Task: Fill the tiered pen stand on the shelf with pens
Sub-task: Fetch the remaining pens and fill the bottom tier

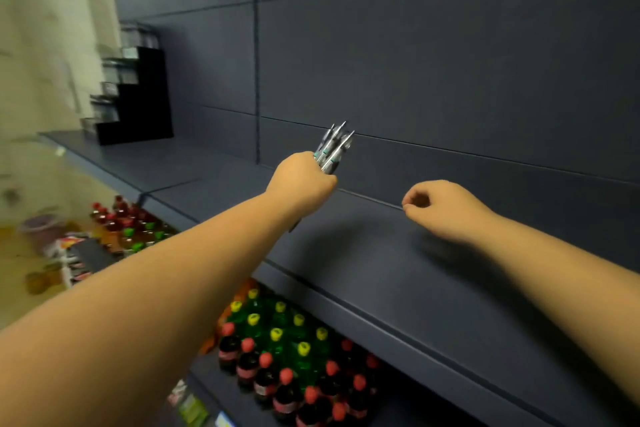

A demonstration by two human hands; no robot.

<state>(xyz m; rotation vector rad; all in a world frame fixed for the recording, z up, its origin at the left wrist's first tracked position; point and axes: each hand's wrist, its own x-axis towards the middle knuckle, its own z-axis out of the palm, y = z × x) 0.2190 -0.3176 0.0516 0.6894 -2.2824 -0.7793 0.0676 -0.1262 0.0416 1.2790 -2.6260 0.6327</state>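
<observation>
The left hand (pixel 300 180) is clamped round a bundle of pens (pixel 331 146), tips fanning up and away from the fist, above the middle of the shelf (pixel 398 263). The right hand (pixel 441 206) hovers near it to the right, holding nothing that can be seen, its fingers curled with thumb and forefinger nearly meeting. The stand (pixel 130 94) sits at the far left of the same shelf, well apart from both hands; it is a black stepped block with clear cups along its left side. Whether any cup already holds pens is too blurred to tell

The pens are probably light, stiff and smooth-barrelled, so a fistful can slide or splay if the grip loosens. Holding them mid-barrel, as the left hand does, likely keeps the bundle together. For loading, the right hand could best pinch one or a few near the free end and draw them out lengthwise. The cups look narrow, so pens should probably go in upright. The stand may be light and could shift if knocked. Bottles (pixel 277 350) stand on the lower shelf beneath
</observation>
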